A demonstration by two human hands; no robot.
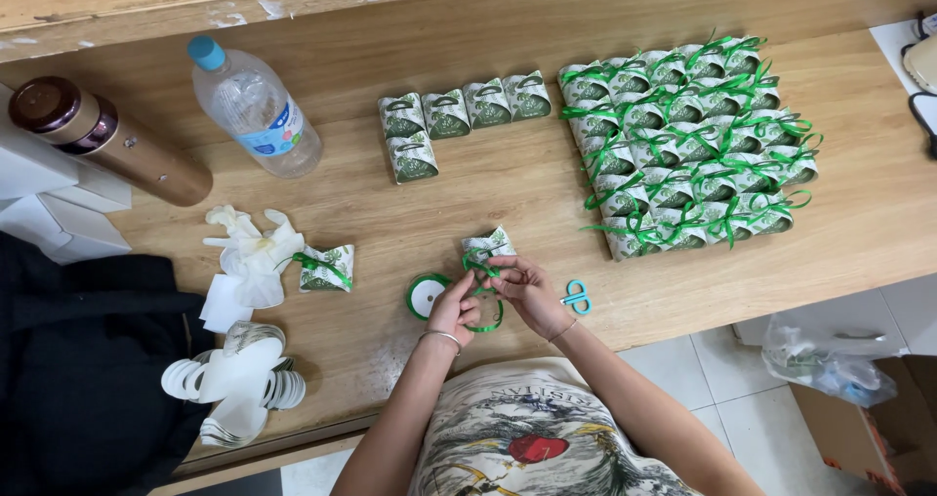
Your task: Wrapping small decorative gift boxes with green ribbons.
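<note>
With a large block of ribboned boxes (688, 144) finished and five unribboned boxes (459, 115) waiting, our left hand (455, 310) and right hand (525, 286) pinched, seemingly, green ribbon (480, 267) on another favour box (491, 245).

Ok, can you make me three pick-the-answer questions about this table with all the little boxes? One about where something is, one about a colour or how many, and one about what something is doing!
1. Where do the small scissors lie?
A. beside the right hand
B. on the water bottle
C. among the tied boxes

2. What colour is the ribbon in the hands?
A. red
B. green
C. yellow

3. How is the water bottle resting?
A. standing up, cap off
B. lying on its side, cap on
C. hanging off the table edge

Answers:
1 A, the scissors sit on the table just right of that hand.
2 B, the ribbon around the little box matches the green spool by the left hand.
3 B, the bottle lies flat with its blue cap on.
</note>
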